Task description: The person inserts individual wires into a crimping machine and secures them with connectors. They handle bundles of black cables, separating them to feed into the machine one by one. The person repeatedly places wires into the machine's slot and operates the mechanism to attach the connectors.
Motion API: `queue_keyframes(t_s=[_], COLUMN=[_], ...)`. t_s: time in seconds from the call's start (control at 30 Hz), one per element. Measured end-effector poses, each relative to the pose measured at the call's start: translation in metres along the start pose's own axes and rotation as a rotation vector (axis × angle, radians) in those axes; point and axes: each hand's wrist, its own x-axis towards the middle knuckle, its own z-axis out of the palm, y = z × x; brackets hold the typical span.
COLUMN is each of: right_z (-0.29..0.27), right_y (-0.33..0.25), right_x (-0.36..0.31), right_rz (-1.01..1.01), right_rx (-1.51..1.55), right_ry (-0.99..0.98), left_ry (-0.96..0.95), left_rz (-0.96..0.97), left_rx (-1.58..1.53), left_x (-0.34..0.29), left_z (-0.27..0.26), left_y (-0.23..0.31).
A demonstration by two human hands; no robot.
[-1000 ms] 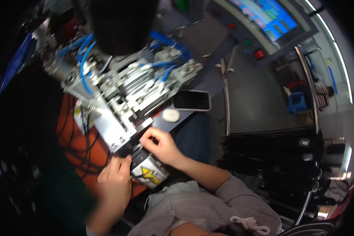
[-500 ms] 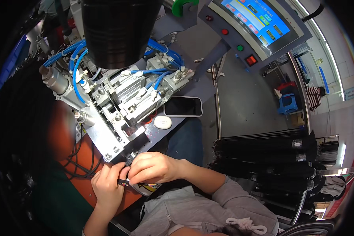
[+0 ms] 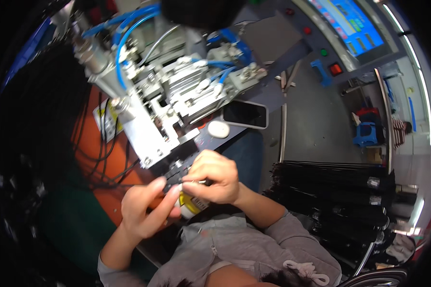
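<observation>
The right hand (image 3: 214, 176) is curled shut, thumb and forefinger pinched on a thin dark cable (image 3: 177, 173) whose small metal tip shows just by the fingertips. The left hand (image 3: 146, 208) meets it from below with fingers half open and stretched, their tips touching the same cable end and the black block (image 3: 175, 167) at the front of the machine — whether they actually clamp anything or only steady it cannot be told. Under both hands sits a yellow-and-white warning label (image 3: 192, 203), partly covered.

The cable end is right at the black block, at the lower edge of the metal press (image 3: 163, 110), a tilted assembly of silver plates, bolts and blue air hoses (image 3: 129, 33). Judging from this, the end is being set into the block or lifted out of it; it does not look seated, and both hands are on it, so the placing looks unfinished.

Left of the press, more black cables (image 3: 96, 158) lie looped over an orange tabletop (image 3: 105, 186). Just beside the press on the right rest a white oval puck (image 3: 218, 129) and a dark phone (image 3: 245, 115), lying flat. Farther right, a thick bundle of black cables (image 3: 330, 191) is stacked — a sign that much of the batch may be left, though which pile is done is unclear. A control panel (image 3: 349, 28) with a blue screen and coloured buttons stands at the upper right
</observation>
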Motion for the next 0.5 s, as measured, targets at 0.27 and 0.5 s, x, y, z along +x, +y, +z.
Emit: queue_keyframes(t_s=[0.27,0.5], right_z=[0.024,0.019], right_y=[-0.013,-0.013], right_x=[0.002,0.016], right_rz=[0.099,0.031], right_rx=[0.273,0.013], right_ry=[0.228,0.072], left_ry=[0.003,0.052], left_rz=[-0.184,-0.212], left_rx=[0.018,0.014], left_x=[0.002,0.001], left_z=[0.01,0.012], left_y=[0.0,0.004])
